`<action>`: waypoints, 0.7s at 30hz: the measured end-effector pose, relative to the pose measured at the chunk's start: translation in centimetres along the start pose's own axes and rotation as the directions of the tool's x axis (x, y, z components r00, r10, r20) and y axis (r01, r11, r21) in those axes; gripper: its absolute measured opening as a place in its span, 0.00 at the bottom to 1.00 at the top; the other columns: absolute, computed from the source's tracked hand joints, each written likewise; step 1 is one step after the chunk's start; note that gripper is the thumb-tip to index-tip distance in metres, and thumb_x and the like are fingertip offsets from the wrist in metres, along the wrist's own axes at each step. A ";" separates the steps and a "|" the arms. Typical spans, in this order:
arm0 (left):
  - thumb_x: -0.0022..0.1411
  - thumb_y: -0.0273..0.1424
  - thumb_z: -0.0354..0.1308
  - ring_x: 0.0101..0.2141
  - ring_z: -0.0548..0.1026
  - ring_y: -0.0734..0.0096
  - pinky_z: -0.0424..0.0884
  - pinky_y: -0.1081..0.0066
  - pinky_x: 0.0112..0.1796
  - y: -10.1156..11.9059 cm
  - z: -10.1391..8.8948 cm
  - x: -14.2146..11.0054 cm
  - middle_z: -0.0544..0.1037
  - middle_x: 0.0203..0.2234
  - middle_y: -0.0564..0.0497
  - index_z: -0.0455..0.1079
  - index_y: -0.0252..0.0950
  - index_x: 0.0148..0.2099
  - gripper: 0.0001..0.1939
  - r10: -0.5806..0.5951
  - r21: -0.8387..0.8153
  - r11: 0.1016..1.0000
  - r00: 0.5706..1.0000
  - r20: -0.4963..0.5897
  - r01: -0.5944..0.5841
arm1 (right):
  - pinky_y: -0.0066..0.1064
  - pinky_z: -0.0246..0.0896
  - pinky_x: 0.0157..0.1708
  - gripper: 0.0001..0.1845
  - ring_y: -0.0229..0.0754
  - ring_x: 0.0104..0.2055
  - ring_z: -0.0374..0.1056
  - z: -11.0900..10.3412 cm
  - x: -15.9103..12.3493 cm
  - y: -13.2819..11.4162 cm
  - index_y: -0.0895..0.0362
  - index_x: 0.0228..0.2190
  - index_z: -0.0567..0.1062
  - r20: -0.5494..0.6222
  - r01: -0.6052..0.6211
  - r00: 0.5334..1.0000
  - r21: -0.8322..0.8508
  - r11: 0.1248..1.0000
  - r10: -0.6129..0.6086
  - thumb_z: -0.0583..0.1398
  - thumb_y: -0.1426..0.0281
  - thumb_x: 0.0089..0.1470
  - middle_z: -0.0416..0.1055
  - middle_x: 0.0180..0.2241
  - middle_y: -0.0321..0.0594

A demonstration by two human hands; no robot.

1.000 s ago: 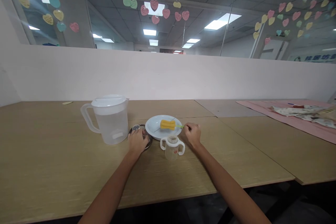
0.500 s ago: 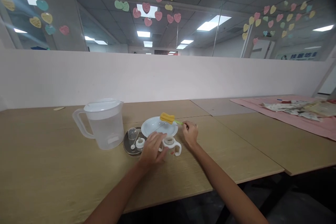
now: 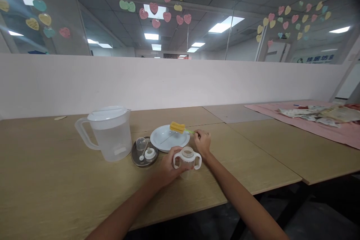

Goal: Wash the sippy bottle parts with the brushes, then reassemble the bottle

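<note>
- A lidded plastic pitcher (image 3: 109, 138) stands on the wooden table (image 3: 56, 165), holding clear liquid.
- A round metal tray (image 3: 134, 156) holds a small clear cup (image 3: 141, 144) and a white ring (image 3: 150, 153).
- The left hand (image 3: 168, 167) curls its fingers around a two-handled sippy cup (image 3: 187, 159), just above the table.
- A white plate (image 3: 168, 138) lies behind that cup.
- The right hand (image 3: 202, 143) appears closed on the green handle of a sponge brush (image 3: 177, 127), whose yellow head sits over the plate; contact is hard to judge.
- A pink cloth (image 3: 332, 131) lies far right.
</note>
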State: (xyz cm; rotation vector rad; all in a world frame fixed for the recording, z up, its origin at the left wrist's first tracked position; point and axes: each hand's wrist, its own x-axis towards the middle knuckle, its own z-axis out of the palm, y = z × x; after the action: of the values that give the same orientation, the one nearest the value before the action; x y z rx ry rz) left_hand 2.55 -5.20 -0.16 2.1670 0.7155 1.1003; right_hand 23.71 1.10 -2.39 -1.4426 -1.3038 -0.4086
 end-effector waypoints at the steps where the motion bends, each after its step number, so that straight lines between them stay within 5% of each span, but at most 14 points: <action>1: 0.50 0.48 0.61 0.43 0.73 0.63 0.71 0.67 0.41 -0.4 -0.1 0.0 0.73 0.45 0.46 0.61 0.39 0.51 0.30 0.027 0.010 1.000 0.995 -0.092 -0.026 | 0.32 0.48 0.36 0.15 0.41 0.30 0.63 0.0 0.0 0.0 0.59 0.24 0.74 -0.005 -0.005 1.000 0.007 1.000 0.005 0.49 0.72 0.50 0.73 0.26 0.41; 4: 0.47 0.50 0.61 0.47 0.70 0.57 0.68 0.64 0.46 -1.6 -1.4 0.5 0.71 0.47 0.43 0.59 0.36 0.52 0.35 0.092 0.112 0.993 0.895 -0.437 -0.047 | 0.33 0.51 0.37 0.16 0.43 0.33 0.64 0.0 0.1 0.0 0.60 0.29 0.74 -0.039 -0.018 0.999 0.070 0.997 0.021 0.47 0.70 0.51 0.72 0.28 0.43; 7: 0.50 0.49 0.60 0.46 0.71 0.59 0.68 0.63 0.46 -2.5 -3.6 1.3 0.72 0.46 0.44 0.60 0.37 0.52 0.32 0.086 0.260 0.961 0.801 -0.593 0.089 | 0.34 0.56 0.38 0.17 0.44 0.36 0.63 -0.2 0.1 -0.3 0.60 0.35 0.72 -0.080 -0.016 0.996 0.171 0.985 0.030 0.46 0.70 0.53 0.70 0.32 0.45; 13: 0.58 0.43 0.56 0.48 0.69 0.60 0.63 0.62 0.50 -3.8 -6.2 2.3 0.73 0.46 0.44 0.65 0.36 0.50 0.22 0.356 0.628 0.776 0.780 -0.514 0.060 | 0.37 0.58 0.42 0.16 0.45 0.40 0.63 -0.9 -0.2 -0.9 0.57 0.43 0.70 -0.124 0.202 0.977 0.256 0.945 -0.175 0.49 0.72 0.55 0.68 0.35 0.44; 21: 0.61 0.42 0.52 0.48 0.68 0.59 0.61 0.62 0.49 -4.2 -6.8 2.2 0.72 0.47 0.43 0.68 0.40 0.52 0.19 0.360 0.771 0.633 0.855 -0.374 0.070 | 0.37 0.55 0.40 0.17 0.44 0.36 0.61 -1.0 -0.5 -1.1 0.55 0.42 0.74 -0.045 0.401 0.916 0.116 0.909 -0.398 0.51 0.73 0.53 0.66 0.33 0.43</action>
State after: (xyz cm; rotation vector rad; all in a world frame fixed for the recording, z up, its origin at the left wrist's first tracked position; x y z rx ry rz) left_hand -2.80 0.91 1.22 2.6836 1.4902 1.7194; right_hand 23.03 -0.23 -1.90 -1.0611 -1.5833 -0.5995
